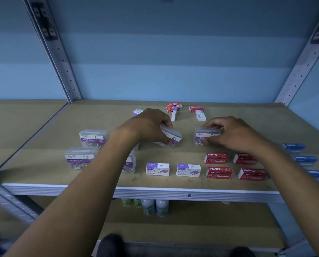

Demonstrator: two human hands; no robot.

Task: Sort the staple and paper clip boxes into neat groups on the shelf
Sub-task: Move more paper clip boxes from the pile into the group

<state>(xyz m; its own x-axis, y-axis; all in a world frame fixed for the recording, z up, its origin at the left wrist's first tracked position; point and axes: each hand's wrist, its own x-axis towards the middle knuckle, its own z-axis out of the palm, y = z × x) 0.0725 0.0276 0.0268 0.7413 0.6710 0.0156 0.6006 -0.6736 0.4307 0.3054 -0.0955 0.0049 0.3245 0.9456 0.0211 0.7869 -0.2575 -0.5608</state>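
My left hand [147, 125] grips a clear paper clip box [171, 138], tilted above the wooden shelf [43, 138]. My right hand [234, 134] holds a second clear paper clip box [204, 136] that stands upright on the shelf. Two more paper clip boxes [93, 139] [80, 158] stand at the left, and another [130, 164] is partly hidden behind my left forearm. At the front sit two white-purple staple boxes [157, 169] [188, 170] and several red staple boxes [218, 172]. Blue boxes [294, 147] line the right edge.
Loose red and white-purple boxes [173, 108] [199, 113] lie scattered at the back of the shelf. Grey perforated uprights [62, 62] [299, 71] frame both sides. Bottles [155, 206] stand on the lower shelf beneath the front edge.
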